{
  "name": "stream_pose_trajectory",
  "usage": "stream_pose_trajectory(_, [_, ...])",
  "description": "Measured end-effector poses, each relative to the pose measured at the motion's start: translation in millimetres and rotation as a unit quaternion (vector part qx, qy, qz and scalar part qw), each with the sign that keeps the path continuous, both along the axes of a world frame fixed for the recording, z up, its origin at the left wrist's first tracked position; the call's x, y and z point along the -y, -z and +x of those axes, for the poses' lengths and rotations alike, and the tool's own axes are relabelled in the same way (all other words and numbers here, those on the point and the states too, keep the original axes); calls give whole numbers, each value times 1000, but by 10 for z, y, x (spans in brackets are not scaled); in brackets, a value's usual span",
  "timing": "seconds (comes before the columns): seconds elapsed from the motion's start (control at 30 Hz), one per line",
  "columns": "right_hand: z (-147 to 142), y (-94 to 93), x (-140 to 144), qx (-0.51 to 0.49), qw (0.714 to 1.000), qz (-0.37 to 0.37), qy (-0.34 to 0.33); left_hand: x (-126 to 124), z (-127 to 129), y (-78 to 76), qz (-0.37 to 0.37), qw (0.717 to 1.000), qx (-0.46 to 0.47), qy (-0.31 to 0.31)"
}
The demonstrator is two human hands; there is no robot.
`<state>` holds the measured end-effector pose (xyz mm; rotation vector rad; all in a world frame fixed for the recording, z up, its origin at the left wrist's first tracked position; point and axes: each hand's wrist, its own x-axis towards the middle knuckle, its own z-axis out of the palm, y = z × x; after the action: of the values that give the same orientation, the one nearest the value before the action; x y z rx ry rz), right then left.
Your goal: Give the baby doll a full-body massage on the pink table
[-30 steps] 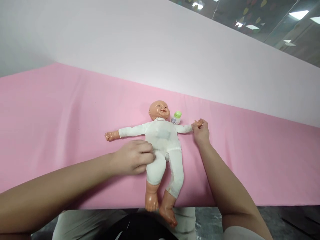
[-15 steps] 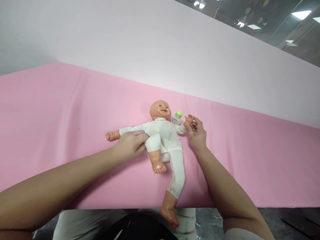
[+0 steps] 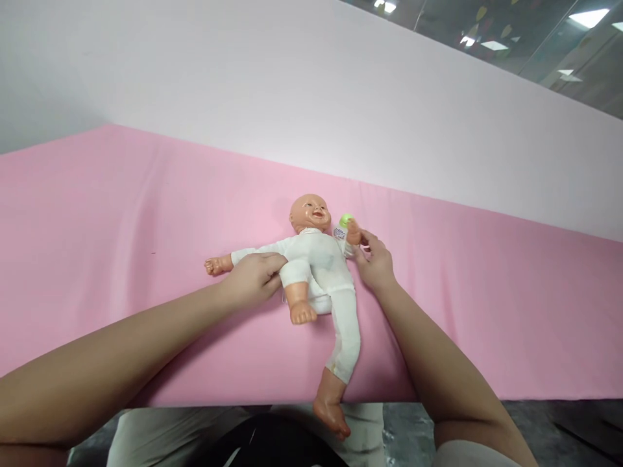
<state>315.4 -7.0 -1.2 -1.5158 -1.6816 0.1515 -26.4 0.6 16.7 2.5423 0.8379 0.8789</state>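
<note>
A baby doll (image 3: 314,250) with a white cloth body lies on its back, its head away from me. My left hand (image 3: 257,277) is closed on the thigh of the doll's bent leg (image 3: 294,272), some fingers hidden behind it. My right hand (image 3: 377,261) has its fingers closed at the wrist of the doll's raised arm (image 3: 353,235) on the right. Behind that doll hand, partly covered by it, stands a small white bottle (image 3: 339,231) with a green cap. The doll's other leg (image 3: 345,334) stretches toward me, its foot past the table edge.
Pink cloth (image 3: 185,194) covers the table. A pale wall panel (image 3: 292,84) rises along its far side, with glass above at the upper right. Under the doll's hips lies a white folded piece (image 3: 321,303). My legs are below the front edge.
My right hand has moved left with the doll's arm, which now overlaps the bottle. The bent leg's foot has tipped up slightly, my left hand still at its thigh.
</note>
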Motion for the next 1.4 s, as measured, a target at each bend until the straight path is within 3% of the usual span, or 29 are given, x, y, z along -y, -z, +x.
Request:
stream_pose_trajectory(0.17, [357, 57, -118, -140, 986, -19, 93, 190, -6, -29, 108, 985, 23, 132])
stream_pose_trajectory(0.27, [536, 102, -193, -112, 974, -95, 170, 328, 54, -95, 147, 973, 2, 180])
stream_pose_trajectory(0.37, [612, 125, -236, -55, 968, -153, 189, 430, 120, -145, 164, 962, -15, 218])
stream_pose_trajectory(0.47, [586, 117, -229, -64, 969, -142, 190, 465, 147, -132, 169, 960, -18, 221])
stream_pose_trajectory(0.57, [471, 80, -172, -112, 978, -77, 159, 417, 122, -64, 152, 972, -5, 181])
stream_pose_trajectory(0.67, [268, 35, -76, -135, 987, 18, 88, 296, 88, 1, 77, 992, 10, 103])
stream_pose_trajectory(0.8, [-42, 22, 30, -33, 997, 57, 33, 97, 111, 11, -141, 990, 5, -17])
stream_pose_trajectory(0.9, [-186, 41, 34, 96, 994, 52, -28, -7, 165, -15, -280, 959, 29, -35])
stream_pose_trajectory(1.0, [-218, 39, 5, 144, 986, 29, -77, -37, 198, -29, -331, 942, 55, -22])
stream_pose_trajectory(1.17, [-103, -35, 5, 55, 998, -5, -31, -9, 176, -1, -261, 964, 49, -24])
stream_pose_trajectory(1.3, [81, -55, -9, -50, 997, -23, 46, 16, 127, 33, -125, 992, 27, 7])
stream_pose_trajectory(1.4, [256, -27, -65, -95, 988, -75, 96, 89, 104, 12, -4, 997, 17, 78])
